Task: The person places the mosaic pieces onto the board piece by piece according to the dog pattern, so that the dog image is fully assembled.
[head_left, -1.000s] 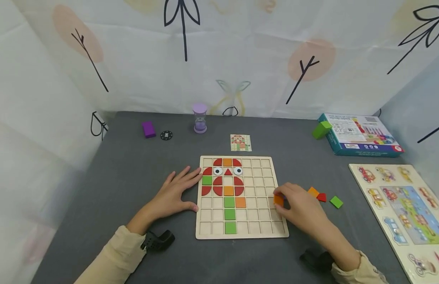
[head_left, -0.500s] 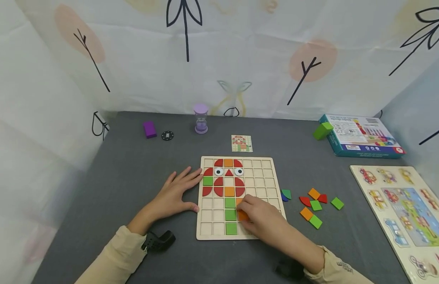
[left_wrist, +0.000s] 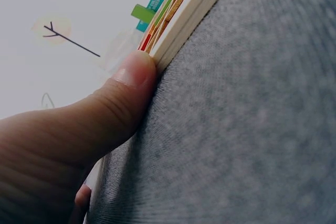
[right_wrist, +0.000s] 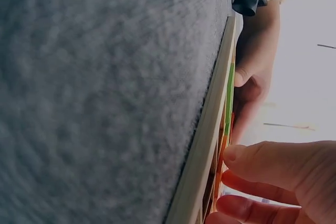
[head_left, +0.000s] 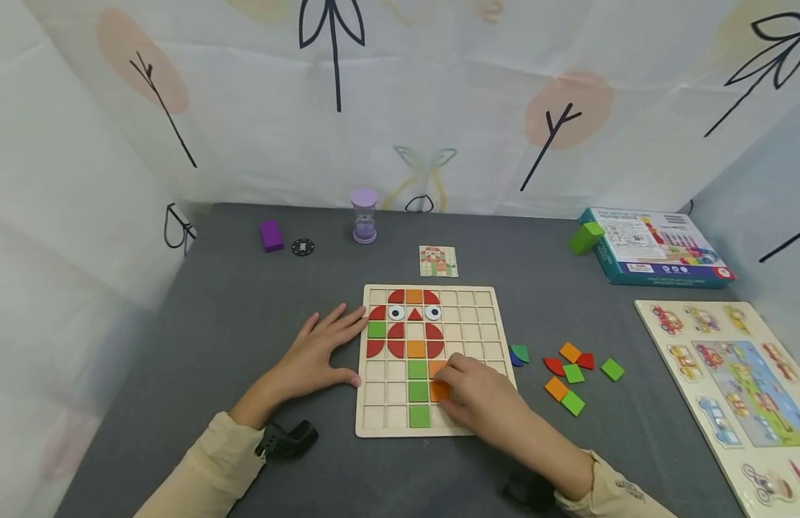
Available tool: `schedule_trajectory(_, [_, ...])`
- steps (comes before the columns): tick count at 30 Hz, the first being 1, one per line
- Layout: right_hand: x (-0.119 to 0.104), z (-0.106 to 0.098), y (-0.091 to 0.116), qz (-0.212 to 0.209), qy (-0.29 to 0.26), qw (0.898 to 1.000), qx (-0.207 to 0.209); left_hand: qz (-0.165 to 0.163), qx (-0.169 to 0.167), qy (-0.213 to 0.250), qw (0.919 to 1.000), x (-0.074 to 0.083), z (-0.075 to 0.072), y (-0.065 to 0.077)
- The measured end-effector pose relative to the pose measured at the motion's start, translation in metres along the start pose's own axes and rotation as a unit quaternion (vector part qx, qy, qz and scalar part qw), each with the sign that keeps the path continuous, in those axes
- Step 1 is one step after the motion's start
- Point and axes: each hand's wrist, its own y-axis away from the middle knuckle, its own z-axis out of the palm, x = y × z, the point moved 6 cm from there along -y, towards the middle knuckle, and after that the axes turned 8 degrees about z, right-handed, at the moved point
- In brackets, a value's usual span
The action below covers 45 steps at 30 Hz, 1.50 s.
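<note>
A wooden grid board (head_left: 474, 352) lies on the dark grey table, bearing red, green and orange pieces with two eye tiles. My left hand (head_left: 316, 356) is spread along its left side; the thumb (left_wrist: 134, 72) presses against the board's edge in the left wrist view. Over the lower middle of the grid, my right hand (head_left: 480, 396) has its thumb and fingers bent at an orange square tile (head_left: 439, 392). That tile is in a cell just right of a green square (head_left: 418, 391). In the right wrist view, the thumb (right_wrist: 239, 153) touches the orange surface, close over the board.
Loose orange, green and red pieces (head_left: 573, 374) lie right of the board, with a green and a blue piece (head_left: 519, 354) by its edge. Behind stand a pattern card (head_left: 438, 261), sand timer (head_left: 364, 216), black chip (head_left: 303, 247), purple block (head_left: 271, 236) and box (head_left: 659, 244). A picture puzzle (head_left: 698, 367) lies right.
My right hand has carried the orange square tile leftward from the board's right edge to a cell beside the green column, and has since stayed there. The left hand has kept its place.
</note>
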Motion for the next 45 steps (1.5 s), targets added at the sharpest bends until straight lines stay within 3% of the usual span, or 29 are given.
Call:
schedule_trajectory(7, [0.002, 0.000, -0.001, 0.008, 0.008, 1.000, -0.003, 0.001, 0.003, 0.000, 1.0000, -0.002, 0.000, 0.002])
schedule_trajectory(11, [0.017, -0.010, 0.004, 0.038, 0.001, 0.999, 0.016, -0.002, 0.004, -0.002, 1.0000, -0.002, 0.001, 0.002])
schedule_trajectory(15, [0.057, -0.029, 0.025, 0.113, 0.021, 0.992, 0.055, -0.003, 0.006, -0.001, 1.0000, -0.002, 0.000, 0.002])
schedule_trajectory(17, [0.080, -0.036, 0.038, 0.163, 0.037, 0.984, 0.056, -0.002, 0.006, -0.002, 1.0000, -0.001, 0.000, 0.002])
schedule_trajectory(21, [0.114, -0.040, 0.059, 0.244, 0.056, 0.968, 0.007, -0.003, 0.005, -0.001, 1.0000, -0.001, -0.001, 0.003])
schedule_trajectory(24, [0.123, -0.038, 0.066, 0.265, 0.061, 0.962, -0.030, -0.004, 0.007, 0.000, 1.0000, -0.002, -0.002, 0.004])
schedule_trajectory(32, [0.126, -0.032, 0.067, 0.271, 0.077, 0.958, -0.048, 0.002, 0.006, -0.005, 1.0000, -0.003, 0.001, 0.003])
schedule_trajectory(36, [0.122, -0.031, 0.066, 0.259, 0.071, 0.963, -0.030, 0.003, 0.008, -0.004, 1.0000, -0.002, 0.001, 0.001])
schedule_trajectory(40, [0.106, -0.033, 0.054, 0.218, 0.052, 0.975, 0.008, 0.006, 0.008, -0.003, 1.0000, -0.002, 0.001, 0.000])
schedule_trajectory(45, [0.073, -0.029, 0.028, 0.133, -0.007, 0.991, 0.029, 0.006, 0.006, -0.001, 1.0000, -0.001, 0.001, 0.000])
